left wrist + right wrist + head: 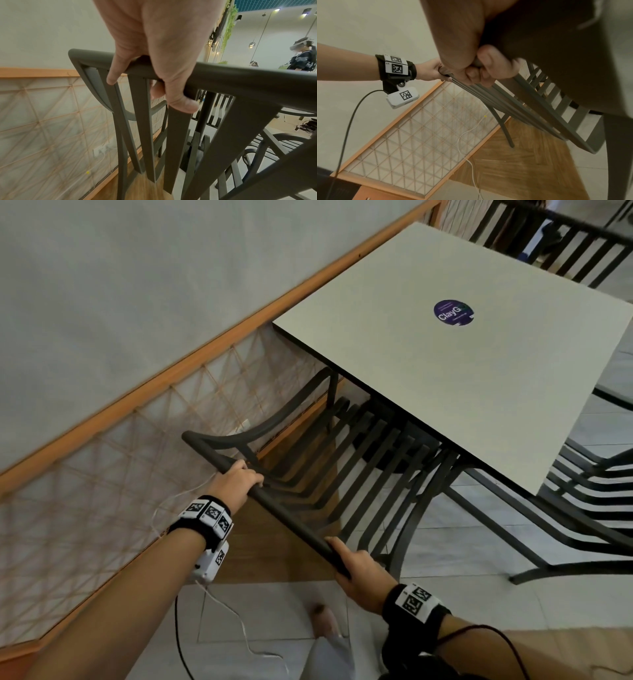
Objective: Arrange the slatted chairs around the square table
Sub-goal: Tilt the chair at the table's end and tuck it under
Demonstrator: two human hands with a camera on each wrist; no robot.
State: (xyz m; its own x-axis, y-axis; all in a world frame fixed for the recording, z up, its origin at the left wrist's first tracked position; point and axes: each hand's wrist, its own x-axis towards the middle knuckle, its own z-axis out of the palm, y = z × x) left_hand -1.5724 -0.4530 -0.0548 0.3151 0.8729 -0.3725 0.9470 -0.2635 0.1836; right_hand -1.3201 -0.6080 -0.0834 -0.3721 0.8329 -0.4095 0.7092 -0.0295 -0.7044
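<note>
— Where's the slatted chair (pixel 346 460)?
— At the near edge of the square table (pixel 455 350), its seat front hidden beneath the top.
— And the grip?
— The left hand (pixel 236 481) and right hand (pixel 359 573) both clasp its top rail; the right fingertips are hidden under it.

Dark grey slatted chair (pixel 346 467), vertical back slats, curved armrests, seat pushed partly under the table (pixel 455 364) on its near side; top rail held by both hands. Table: square, pale off-white top with dark edge, round purple sticker near the middle. Second chair (pixel 589 501) at the table's right side, third chair (pixel 561 244) at the far side.
</note>
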